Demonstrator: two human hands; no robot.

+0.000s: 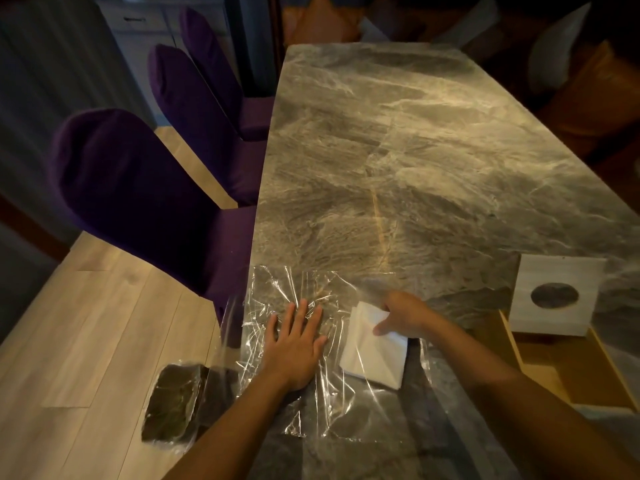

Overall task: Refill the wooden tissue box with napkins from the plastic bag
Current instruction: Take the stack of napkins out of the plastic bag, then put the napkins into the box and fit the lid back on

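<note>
A clear plastic bag [298,292] lies crumpled and flat on the near left part of the marble table [398,150]. My left hand [294,344] rests flat on it, fingers spread. A white stack of napkins [370,358] sits at the bag's right edge, and my right hand [401,315] grips its far end. To the right lies the open wooden tissue box [568,375], a shallow tray at the table's near right. Its white lid [554,296] with a round hole leans against the box's far side.
Three purple chairs [138,202] stand along the table's left side. A dark wrapped packet [173,403] hangs past the table's left edge near my left forearm. Orange and grey cushions [588,91] lie beyond the table's far right.
</note>
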